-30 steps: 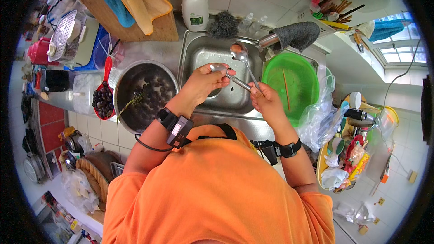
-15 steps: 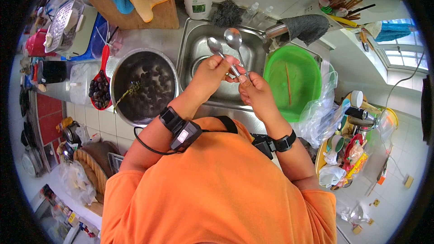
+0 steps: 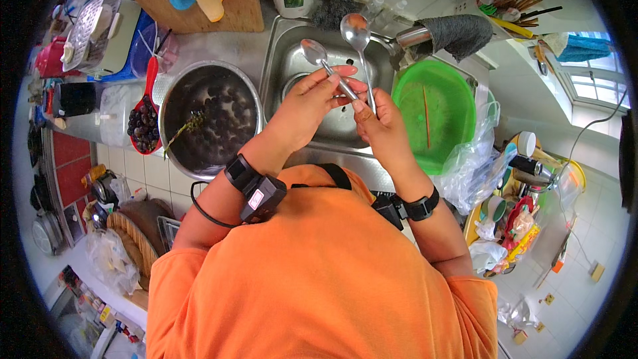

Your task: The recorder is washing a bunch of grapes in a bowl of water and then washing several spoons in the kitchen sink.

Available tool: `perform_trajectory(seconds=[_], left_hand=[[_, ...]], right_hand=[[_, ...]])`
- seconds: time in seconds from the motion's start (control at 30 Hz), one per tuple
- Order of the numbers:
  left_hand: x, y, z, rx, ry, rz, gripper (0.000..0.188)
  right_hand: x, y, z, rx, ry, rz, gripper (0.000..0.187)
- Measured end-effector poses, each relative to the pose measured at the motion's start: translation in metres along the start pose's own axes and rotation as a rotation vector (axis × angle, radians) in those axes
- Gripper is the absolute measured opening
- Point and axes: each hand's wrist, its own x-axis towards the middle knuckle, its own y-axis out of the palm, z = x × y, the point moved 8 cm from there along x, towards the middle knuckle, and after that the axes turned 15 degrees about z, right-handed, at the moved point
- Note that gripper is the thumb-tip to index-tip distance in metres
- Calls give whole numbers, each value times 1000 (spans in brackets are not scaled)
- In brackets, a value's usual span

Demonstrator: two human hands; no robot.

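Two metal spoons are held over the steel sink, bowls pointing away from me. My left hand is closed on the left spoon, its thumb on the thick handle and its fingers stretched behind it. The right spoon has a larger bowl and a slimmer handle, which my right hand grips near its lower end. My right thumb also lies against the end of the left spoon's handle, where the two handles come close together.
Left of the sink stands a steel basin with dark round fruit in liquid and a stem across its rim. Beside it lies a red strainer ladle of dark fruit. Right, a green basin holds a thin brown stick. A grey cloth drapes the faucet.
The spoon bowls have spread farther apart, the left one tipping left and the right one shifting right. My left fingers are straighter behind the handle. The view has shifted slightly.
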Motion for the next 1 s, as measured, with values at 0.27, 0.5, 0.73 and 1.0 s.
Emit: perform_trajectory(seconds=[0.27, 0.5, 0.73, 1.0], left_hand=[[1, 6, 0, 13, 100, 93, 37], [4, 2, 4, -40, 54, 82, 37], [5, -7, 8, -87, 26, 57, 35], [4, -24, 19, 188, 3, -143, 26]], right_hand=[[0, 2, 1, 151, 1, 41, 14], [5, -2, -3, 74, -21, 33, 18], [6, -1, -7, 144, 24, 22, 13], [13, -1, -21, -201, 11, 4, 14]])
